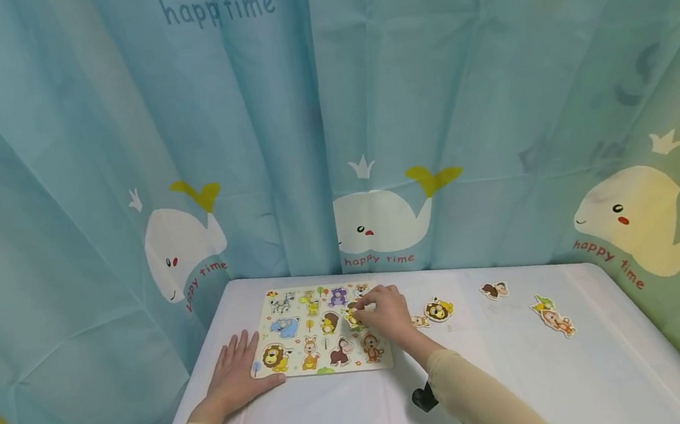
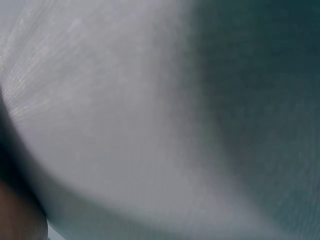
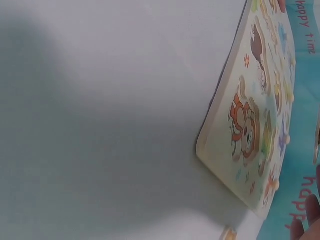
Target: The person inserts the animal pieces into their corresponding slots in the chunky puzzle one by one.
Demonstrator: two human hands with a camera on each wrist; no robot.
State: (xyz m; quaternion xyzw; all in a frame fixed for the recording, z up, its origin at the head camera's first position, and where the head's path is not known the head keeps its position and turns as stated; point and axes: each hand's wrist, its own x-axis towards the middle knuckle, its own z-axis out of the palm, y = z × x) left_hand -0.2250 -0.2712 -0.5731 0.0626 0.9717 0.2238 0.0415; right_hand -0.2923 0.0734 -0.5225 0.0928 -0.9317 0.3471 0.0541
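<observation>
A wooden animal puzzle board (image 1: pixel 297 373) lies on the white table. My left hand (image 1: pixel 237 375) rests with spread, straight fingers along the board's left edge, its thumb at the near edge. My right hand (image 1: pixel 388 314) is over the board's right part and pinches a small brown-and-yellow animal puzzle piece (image 1: pixel 355 306), partly hidden by the fingers. A printed hedgehog (image 1: pixel 329 323) shows just left of that piece. In the right wrist view, fingers (image 3: pixel 312 210) of the right hand appear at the right border, near the board (image 3: pixel 212 135). The left wrist view is blurred.
Right of the board lie a lion piece (image 1: pixel 439 309) and another piece (image 1: pixel 420 322) partly behind the right hand. Farther right are a brown animal piece (image 1: pixel 494 290) and an orange animal piece (image 1: pixel 557 322) against a green-and-yellow one (image 1: pixel 541 303). A blue whale-print curtain (image 1: pixel 298 230) hangs behind the table.
</observation>
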